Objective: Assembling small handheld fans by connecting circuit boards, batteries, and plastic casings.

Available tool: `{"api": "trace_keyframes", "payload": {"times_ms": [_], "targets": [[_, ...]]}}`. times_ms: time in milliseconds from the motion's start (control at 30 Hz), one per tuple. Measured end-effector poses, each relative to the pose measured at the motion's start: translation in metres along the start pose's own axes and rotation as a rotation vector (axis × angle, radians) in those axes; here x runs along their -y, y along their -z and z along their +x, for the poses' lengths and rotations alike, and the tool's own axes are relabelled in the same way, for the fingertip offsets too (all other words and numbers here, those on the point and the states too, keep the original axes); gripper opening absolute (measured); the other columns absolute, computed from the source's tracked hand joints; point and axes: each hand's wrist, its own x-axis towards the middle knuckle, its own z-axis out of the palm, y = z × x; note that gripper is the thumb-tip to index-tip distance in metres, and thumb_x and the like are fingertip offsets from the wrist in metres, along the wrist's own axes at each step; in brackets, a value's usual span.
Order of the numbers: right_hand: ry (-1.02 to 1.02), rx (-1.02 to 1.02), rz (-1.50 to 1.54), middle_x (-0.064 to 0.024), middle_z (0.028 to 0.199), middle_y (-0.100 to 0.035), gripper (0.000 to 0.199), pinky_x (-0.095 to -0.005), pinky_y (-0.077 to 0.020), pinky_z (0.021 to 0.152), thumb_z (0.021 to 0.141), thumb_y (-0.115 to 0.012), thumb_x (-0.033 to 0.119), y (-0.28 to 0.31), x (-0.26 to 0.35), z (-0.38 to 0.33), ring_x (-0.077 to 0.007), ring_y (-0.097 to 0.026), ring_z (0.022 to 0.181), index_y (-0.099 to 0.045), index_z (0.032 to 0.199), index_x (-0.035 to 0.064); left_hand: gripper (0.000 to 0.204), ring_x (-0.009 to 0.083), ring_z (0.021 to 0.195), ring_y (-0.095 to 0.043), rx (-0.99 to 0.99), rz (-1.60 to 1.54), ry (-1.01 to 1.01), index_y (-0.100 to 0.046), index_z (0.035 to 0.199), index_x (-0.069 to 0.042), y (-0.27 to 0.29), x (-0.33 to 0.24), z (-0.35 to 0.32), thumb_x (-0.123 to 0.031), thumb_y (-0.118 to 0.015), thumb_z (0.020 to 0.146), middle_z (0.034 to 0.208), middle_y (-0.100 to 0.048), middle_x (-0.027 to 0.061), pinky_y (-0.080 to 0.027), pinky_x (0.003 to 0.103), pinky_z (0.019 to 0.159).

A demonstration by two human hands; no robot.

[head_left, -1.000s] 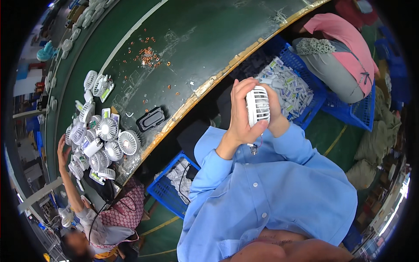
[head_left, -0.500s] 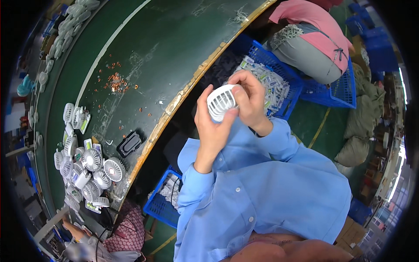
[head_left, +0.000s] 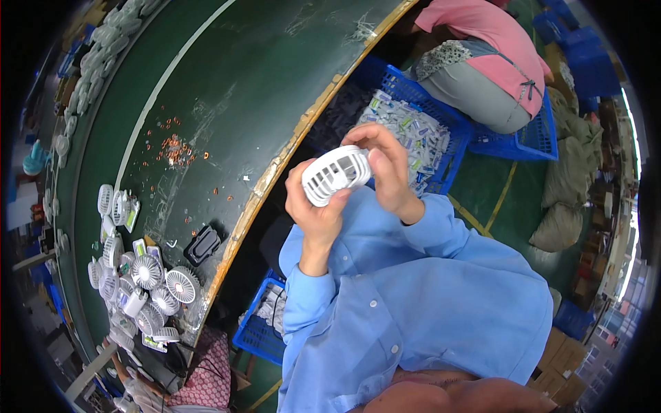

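Between my hands is a white fan head (head_left: pixel 329 177) with a slatted cage, held up in front of my chest beside the bench edge. My left hand (head_left: pixel 313 221) grips it from below and the left, the thumb against the lower rim. My right hand (head_left: pixel 387 172) is closed on its right edge, thumb near the rim and fingers curled behind. The slatted side of the cage faces up and left; its far side is hidden by my fingers.
On the green bench (head_left: pixel 227 89) lie small copper-coloured rings (head_left: pixel 175 151), a black plastic tray (head_left: pixel 202 246) and a heap of small white fans (head_left: pixel 146 272). Blue crates (head_left: pixel 458 148) stand beyond my right hand, one full of white parts. A bending person (head_left: pixel 482 69) works there; another sits lower left.
The fan head has moved slightly left and down and has been tilted, so more of its side shows. Both hands moved with it, and the right hand now holds its right edge.
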Motion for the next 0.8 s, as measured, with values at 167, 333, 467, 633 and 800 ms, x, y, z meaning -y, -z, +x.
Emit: {"api": "trace_keyframes", "payload": {"times_ms": [167, 333, 467, 633, 800], "targets": [[-0.028, 0.14, -0.134, -0.0123, 0.106, -0.053, 0.052, -0.0318, -0.0432, 0.089, 0.083, -0.054, 0.032, 0.011, -0.014, -0.02, -0.019, -0.055, 0.099, -0.045, 0.12, -0.0039, 0.067, 0.0155, 0.095, -0.058, -0.074, -0.099, 0.108, -0.049, 0.115, 0.004, -0.01, -0.02, 0.009, -0.052, -0.066, 0.082, 0.104, -0.059, 0.0096, -0.046, 0.029, 0.085], [-0.255, 0.099, 0.19, -0.0091, 0.114, -0.054, 0.049, -0.0313, -0.043, 0.094, 0.082, -0.065, 0.012, 0.009, -0.019, -0.024, -0.0151, -0.054, 0.107, -0.042, 0.123, -0.0015, 0.051, 0.0149, 0.094, -0.058, -0.066, -0.133, 0.214, -0.049, 0.115, 0.002, -0.022, -0.011, 0.021, -0.042, -0.059, 0.091, 0.104, -0.06, 0.0095, -0.047, 0.028, 0.084], [-0.267, 0.071, 0.228, -0.0086, 0.115, -0.054, 0.05, -0.0313, -0.0427, 0.095, 0.081, -0.066, 0.008, 0.017, -0.02, -0.009, -0.0149, -0.053, 0.107, -0.042, 0.124, -0.0012, 0.046, 0.0158, 0.096, -0.056, -0.007, -0.247, 0.268, -0.05, 0.114, 0.002, -0.03, -0.009, 0.041, -0.034, -0.064, 0.088, 0.106, -0.058, 0.0095, -0.045, 0.029, 0.086], [-0.182, 0.014, 0.173, -0.0086, 0.114, -0.054, 0.049, -0.0319, -0.0417, 0.096, 0.081, -0.068, 0.007, 0.033, -0.02, 0.008, -0.0155, -0.053, 0.108, -0.043, 0.123, -0.0013, 0.068, 0.0223, 0.114, -0.051, 0.165, -0.236, 0.25, -0.033, 0.136, 0.002, -0.036, -0.009, 0.061, -0.029, -0.066, 0.086, 0.122, -0.052, 0.0167, -0.037, 0.034, 0.099], [-0.11, -0.057, 0.084, -0.0089, 0.114, -0.057, 0.048, -0.0324, -0.0434, 0.095, 0.081, -0.067, 0.003, 0.055, -0.028, 0.041, -0.0159, -0.056, 0.107, -0.043, 0.123, -0.0008, 0.051, 0.0235, 0.116, -0.05, 0.134, -0.054, 0.217, -0.038, 0.133, 0.001, -0.018, 0.003, 0.066, -0.018, -0.059, 0.09, 0.127, -0.05, 0.017, -0.039, 0.035, 0.099]]}}
